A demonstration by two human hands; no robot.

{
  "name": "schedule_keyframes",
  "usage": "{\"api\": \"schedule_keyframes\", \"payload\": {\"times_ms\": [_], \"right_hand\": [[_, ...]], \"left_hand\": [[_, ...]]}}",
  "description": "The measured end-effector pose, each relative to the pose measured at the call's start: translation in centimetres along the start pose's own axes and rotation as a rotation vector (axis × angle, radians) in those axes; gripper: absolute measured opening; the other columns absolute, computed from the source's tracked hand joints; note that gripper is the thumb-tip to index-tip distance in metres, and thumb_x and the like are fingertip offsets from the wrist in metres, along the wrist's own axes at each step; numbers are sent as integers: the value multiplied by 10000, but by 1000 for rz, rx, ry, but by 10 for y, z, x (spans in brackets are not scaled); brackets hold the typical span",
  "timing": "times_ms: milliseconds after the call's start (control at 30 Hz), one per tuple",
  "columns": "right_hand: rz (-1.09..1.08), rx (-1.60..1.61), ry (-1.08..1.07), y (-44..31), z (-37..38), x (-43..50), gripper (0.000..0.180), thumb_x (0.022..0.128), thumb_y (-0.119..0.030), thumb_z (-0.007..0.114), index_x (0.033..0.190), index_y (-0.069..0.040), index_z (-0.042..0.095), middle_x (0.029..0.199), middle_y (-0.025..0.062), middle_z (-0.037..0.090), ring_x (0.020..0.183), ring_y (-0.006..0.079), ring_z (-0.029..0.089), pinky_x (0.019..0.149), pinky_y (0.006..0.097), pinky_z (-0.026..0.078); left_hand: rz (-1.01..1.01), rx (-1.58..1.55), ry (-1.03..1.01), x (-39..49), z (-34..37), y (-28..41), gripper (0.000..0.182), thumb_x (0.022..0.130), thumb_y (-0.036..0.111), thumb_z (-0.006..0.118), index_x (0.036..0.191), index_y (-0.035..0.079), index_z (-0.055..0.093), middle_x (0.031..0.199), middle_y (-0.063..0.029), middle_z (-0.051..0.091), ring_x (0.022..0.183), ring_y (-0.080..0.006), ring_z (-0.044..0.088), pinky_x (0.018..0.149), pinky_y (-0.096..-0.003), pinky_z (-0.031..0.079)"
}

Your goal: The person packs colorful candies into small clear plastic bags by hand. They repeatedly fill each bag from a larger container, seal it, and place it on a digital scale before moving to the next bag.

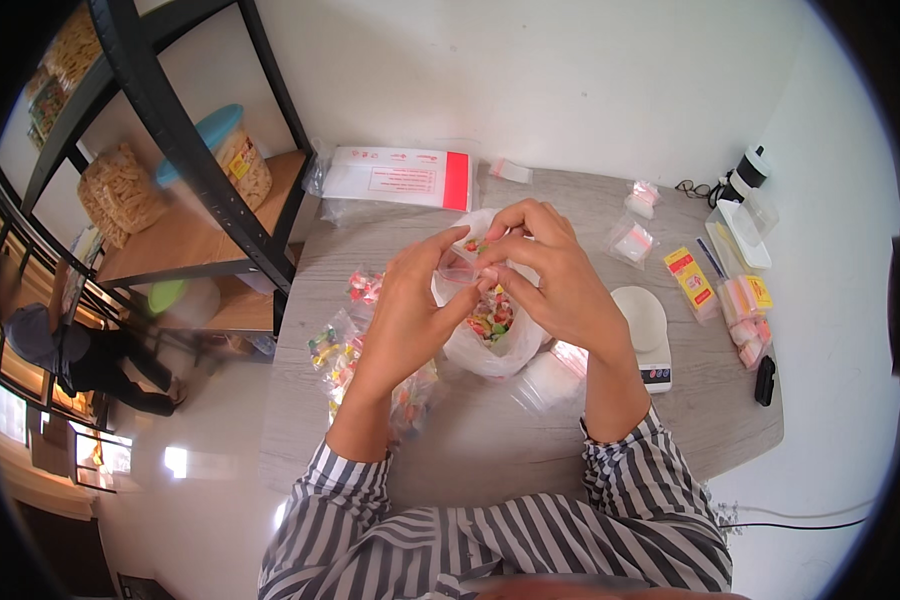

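Observation:
A small clear zip-lock bag (457,273) with a red strip is stretched between my two hands. My left hand (405,304) holds its left side, thumb and fingers spread around the mouth. At the other side, my right hand (559,281) pinches the bag's edge between thumb and fingertips. Right below them stands an open white plastic bag (487,365), with wrapped candies (497,322) of several colours inside. Clear packets of candies (336,352) lie to the left, partly hidden by my left forearm. A stack of flat zip-lock bags (551,379) rests beside my right wrist.
A white digital scale (640,319) stands right of my right forearm. Farther right lie a yellow box (691,281), a white tray (750,244) and a black stapler-like object (765,382). A black-framed shelf (195,247) borders the table's left. A person (67,345) stands beyond it.

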State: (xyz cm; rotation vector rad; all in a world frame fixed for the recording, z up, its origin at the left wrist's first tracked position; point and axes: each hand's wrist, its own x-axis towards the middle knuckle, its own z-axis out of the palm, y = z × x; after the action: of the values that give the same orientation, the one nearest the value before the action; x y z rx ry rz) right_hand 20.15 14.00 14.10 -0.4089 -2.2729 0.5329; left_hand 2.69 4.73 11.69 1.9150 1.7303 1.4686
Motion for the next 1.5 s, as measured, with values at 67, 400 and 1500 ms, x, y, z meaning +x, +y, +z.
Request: {"api": "schedule_keyframes", "payload": {"times_ms": [67, 400, 1500], "right_hand": [[47, 94, 38, -1, 3, 1, 53, 871, -113, 711, 882, -61, 707, 1084, 52, 570, 1059, 257, 544, 1005, 407, 393], [16, 149, 26, -3, 13, 2, 79, 862, -125, 735, 887, -59, 700, 1080, 64, 570, 1043, 264, 553, 954, 402, 428], [508, -143, -56, 132, 36, -27, 676, 742, -1, 698, 1390, -20, 507, 1253, 239, 577, 1151, 420, 608, 983, 458, 508]], "left_hand": [[24, 36, 19, -1, 1, 2, 551, 823, 115, 770, 1336, 9, 601, 978, -117, 685, 962, -253, 646, 913, -373, 486], [133, 147, 3, -3, 9, 3, 525, 834, 104, 756, 1326, 34, 589, 1091, -124, 657, 1082, -305, 591, 1028, -439, 392], [-448, -111, 247, -36, 2, -92, 403, 756, 1, 672, 1138, 18, 545, 1035, -149, 618, 939, -271, 625, 854, -380, 498]]}}
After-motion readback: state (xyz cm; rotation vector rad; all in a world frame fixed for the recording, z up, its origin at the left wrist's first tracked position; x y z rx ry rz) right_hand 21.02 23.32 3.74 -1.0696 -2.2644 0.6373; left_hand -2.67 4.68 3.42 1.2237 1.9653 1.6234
